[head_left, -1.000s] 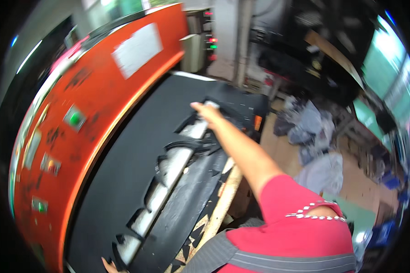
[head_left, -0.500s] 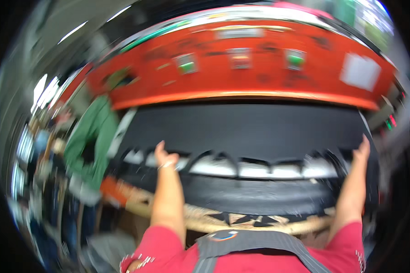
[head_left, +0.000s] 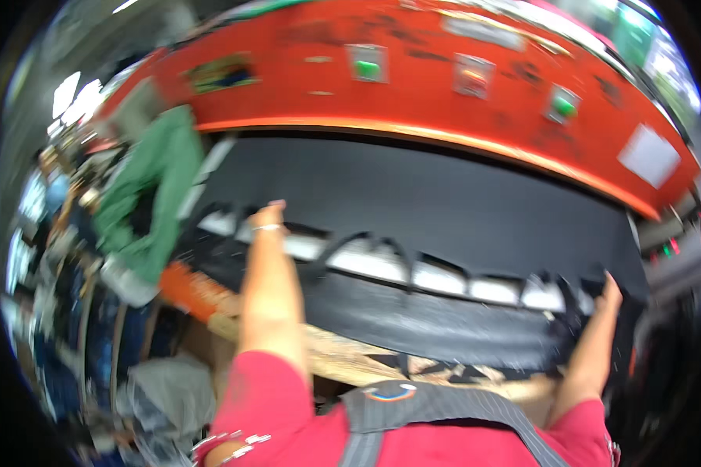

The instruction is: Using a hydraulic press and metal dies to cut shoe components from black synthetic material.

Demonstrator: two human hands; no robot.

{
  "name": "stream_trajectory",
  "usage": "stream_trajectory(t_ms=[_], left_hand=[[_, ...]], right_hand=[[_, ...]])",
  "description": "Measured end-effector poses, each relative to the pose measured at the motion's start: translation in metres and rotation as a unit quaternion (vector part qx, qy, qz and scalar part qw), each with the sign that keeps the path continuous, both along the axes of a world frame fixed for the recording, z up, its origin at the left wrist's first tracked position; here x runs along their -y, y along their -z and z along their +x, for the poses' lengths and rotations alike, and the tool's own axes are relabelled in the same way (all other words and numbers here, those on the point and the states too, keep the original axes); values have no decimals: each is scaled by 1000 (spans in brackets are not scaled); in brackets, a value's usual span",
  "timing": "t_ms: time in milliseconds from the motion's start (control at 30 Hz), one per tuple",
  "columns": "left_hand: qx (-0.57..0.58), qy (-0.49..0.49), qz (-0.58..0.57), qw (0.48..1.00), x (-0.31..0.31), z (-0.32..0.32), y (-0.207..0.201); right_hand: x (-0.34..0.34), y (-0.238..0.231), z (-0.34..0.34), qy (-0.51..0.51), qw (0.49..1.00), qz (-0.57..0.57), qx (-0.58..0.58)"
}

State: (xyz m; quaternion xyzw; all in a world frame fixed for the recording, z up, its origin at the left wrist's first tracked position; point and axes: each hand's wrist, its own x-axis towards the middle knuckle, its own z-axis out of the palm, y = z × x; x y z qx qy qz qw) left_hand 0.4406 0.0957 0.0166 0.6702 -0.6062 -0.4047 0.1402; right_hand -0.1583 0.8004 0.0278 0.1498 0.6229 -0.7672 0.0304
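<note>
A wide black sheet (head_left: 436, 183) lies on the machine bed, with a row of cut-outs along its near part that show a white surface (head_left: 370, 261) beneath. My left hand (head_left: 268, 216), with a light band at the wrist, is over the left part of this row, by the black strips between the cut-outs. My right hand (head_left: 611, 293) is at the far right end of the row, beside the sheet's edge. Both hands are smeared and their fingers are partly hidden, so I cannot make out a grip. Nearer me runs a black band (head_left: 413, 323) of the same look.
An orange-red machine beam (head_left: 304, 97) with green and red buttons (head_left: 473, 76) spans the far side. Green cloth (head_left: 152, 187) hangs at the left. A worn wooden edge (head_left: 335, 354) borders the bed close to my body. Grey cloth (head_left: 171, 393) lies lower left.
My view has turned, so the beam and bed now slant down to the right. The left hand appears farther up the sheet, and the right hand lower in the picture.
</note>
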Motion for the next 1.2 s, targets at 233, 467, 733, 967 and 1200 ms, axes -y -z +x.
stream_trajectory(t_ms=[233, 467, 733, 967, 1200], left_hand=[[-350, -261, -2, 900, -62, -90, 2], [-296, -240, -17, 924, -47, -84, -11], [-501, -246, 58, 828, -125, -106, -32], [-540, -41, 294, 787, -238, -182, -45], [-487, -84, 188, 849, -243, -182, -43]], right_hand=[[-67, 17, -52, 126, 986, 6, 105], [-44, 25, -51, 116, 990, 7, 83], [-28, -16, 13, -25, 951, -301, 60], [47, -27, 69, -127, 962, -228, 82], [29, -41, 62, -184, 956, -112, 200]])
